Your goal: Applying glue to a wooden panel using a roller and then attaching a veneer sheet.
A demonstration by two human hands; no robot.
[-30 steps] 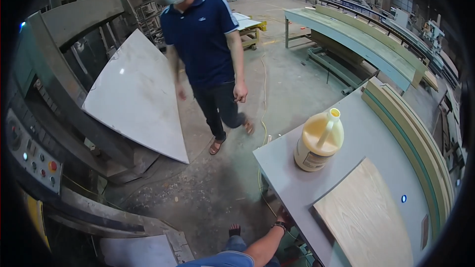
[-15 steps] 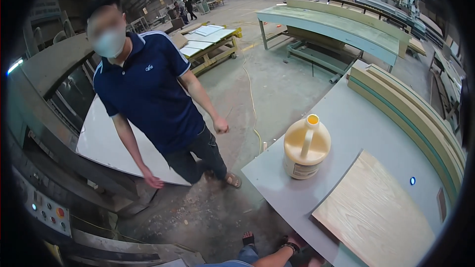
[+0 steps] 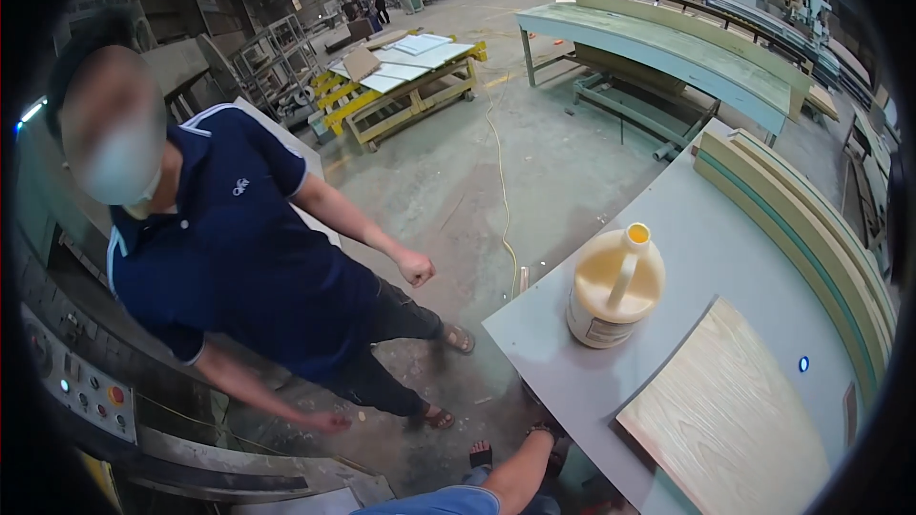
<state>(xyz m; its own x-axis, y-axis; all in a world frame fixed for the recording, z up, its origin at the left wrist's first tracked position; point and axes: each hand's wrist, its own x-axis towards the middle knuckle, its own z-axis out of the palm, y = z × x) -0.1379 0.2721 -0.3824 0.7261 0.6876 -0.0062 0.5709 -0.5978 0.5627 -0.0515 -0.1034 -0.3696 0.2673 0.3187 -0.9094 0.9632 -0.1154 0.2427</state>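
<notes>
My left forearm in a blue sleeve reaches up from the lower edge, with a dark band at the wrist. My left hand [image 3: 557, 427] is in shadow by the near left edge of the grey-topped table [image 3: 534, 319]; its fingers cannot be made out. My right hand does not show clearly. On the table stands an open, yellowish plastic jug [image 3: 615, 291] with a handle, upright. To its right lies a slightly curved wood-grain sheet [image 3: 730, 410]. Neither the jug nor the sheet is touched by a visible hand.
A co-worker [image 3: 248, 248] in a navy shirt and mask stands close on the left. Beside them is a machine control panel [image 3: 91, 391]. Long boards [image 3: 773, 219] are stacked at the table's right. A yellow cable [image 3: 503, 181] crosses the floor; a yellow cart [image 3: 405, 100] holds panels.
The co-worker has stepped nearer and to the left. My left forearm now reaches further up beside the table edge. The view has shifted slightly; the jug and sheet stay in place on the table.
</notes>
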